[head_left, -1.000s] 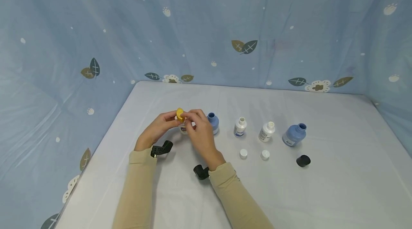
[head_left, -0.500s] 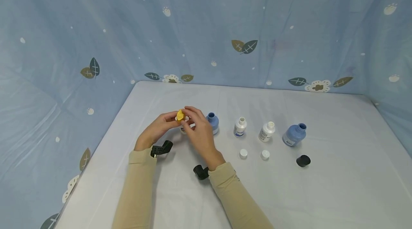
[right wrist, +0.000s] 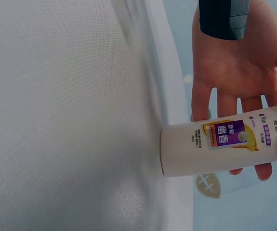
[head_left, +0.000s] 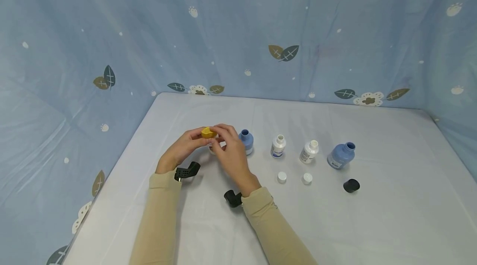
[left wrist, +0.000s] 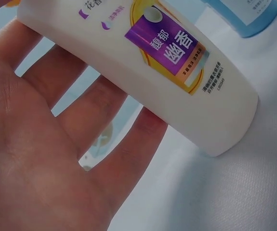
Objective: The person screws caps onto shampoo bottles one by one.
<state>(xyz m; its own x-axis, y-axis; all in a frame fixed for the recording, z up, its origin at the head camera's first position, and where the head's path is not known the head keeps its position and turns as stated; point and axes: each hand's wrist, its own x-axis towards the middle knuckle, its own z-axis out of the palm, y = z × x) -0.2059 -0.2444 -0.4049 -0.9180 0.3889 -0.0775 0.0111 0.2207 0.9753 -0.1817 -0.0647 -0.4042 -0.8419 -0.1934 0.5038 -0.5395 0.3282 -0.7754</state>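
Observation:
Between both hands stands a white toiletry bottle (head_left: 212,149) with a purple and gold label, mostly hidden in the head view. Its yellow cap (head_left: 208,133) shows on top. My left hand (head_left: 183,150) holds the bottle by its upper part; in the left wrist view the fingers (left wrist: 92,108) reach behind the bottle (left wrist: 196,106). My right hand (head_left: 234,157) pinches the yellow cap with thumb and forefinger from the right. In the right wrist view the bottle (right wrist: 186,154) crosses in front of its other fingers, and the cap is out of frame.
Right of the hands stand a blue bottle (head_left: 246,143), two small white bottles (head_left: 277,147) and another blue bottle (head_left: 340,156), all uncapped. Two white caps (head_left: 281,177) and a black cap (head_left: 351,186) lie before them on the white table (head_left: 395,198). Patterned blue cloth (head_left: 238,29) hangs behind.
The yellow cap has turned, its narrow end swinging round from upright to lying sideways. My right fingers have shifted on it; my left hand stays put.

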